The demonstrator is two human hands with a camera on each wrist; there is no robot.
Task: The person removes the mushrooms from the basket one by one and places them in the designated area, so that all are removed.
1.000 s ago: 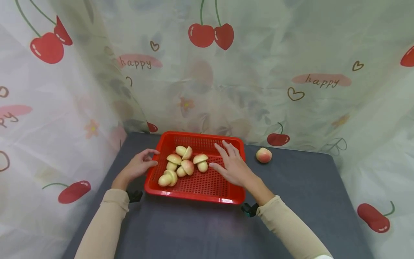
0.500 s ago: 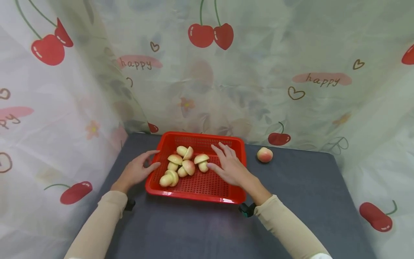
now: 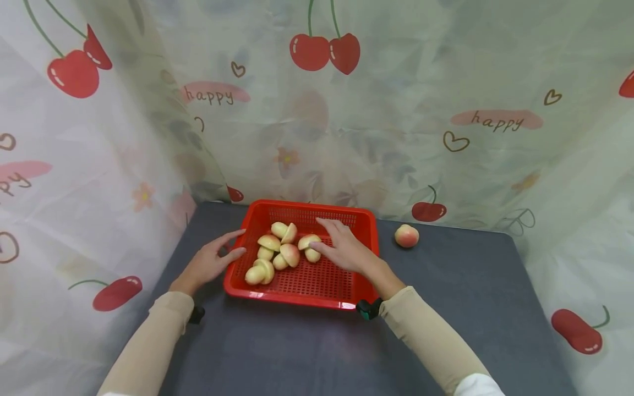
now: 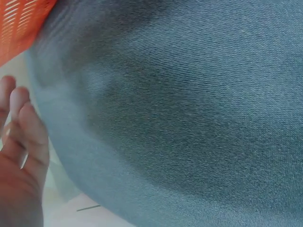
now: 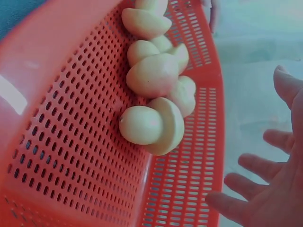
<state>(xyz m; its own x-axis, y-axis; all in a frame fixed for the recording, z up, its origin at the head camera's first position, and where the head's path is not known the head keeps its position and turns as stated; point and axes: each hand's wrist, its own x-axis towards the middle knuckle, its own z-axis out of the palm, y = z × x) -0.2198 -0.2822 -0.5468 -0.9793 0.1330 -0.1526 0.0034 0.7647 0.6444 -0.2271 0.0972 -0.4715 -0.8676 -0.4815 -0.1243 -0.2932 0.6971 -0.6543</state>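
Observation:
A red plastic basket (image 3: 317, 286) holds several toy mushrooms with pale yellow stems and pinkish caps. My left hand (image 3: 208, 263) is at the basket's left rim, thumb and fingers apart; whether it touches the rim I cannot tell. Above the basket's right half, my right hand (image 3: 346, 247) spreads its fingers with nothing between them. The rightmost mushroom (image 3: 312, 255) lies nearest to its thumb, which overlaps it in the head view. In the right wrist view, that hand's fingers (image 5: 260, 168) are extended and separate from the mushrooms (image 5: 139, 125).
A round pink and pale yellow thing like a peach (image 3: 406, 236) lies on the dark table (image 3: 455, 291), right of the basket. A patterned curtain (image 3: 376, 110) hangs behind the table and along both sides.
My right hand has moved left over the basket, towards the rightmost mushroom. The left hand has shifted slightly at the left rim. The mushrooms stay in their places.

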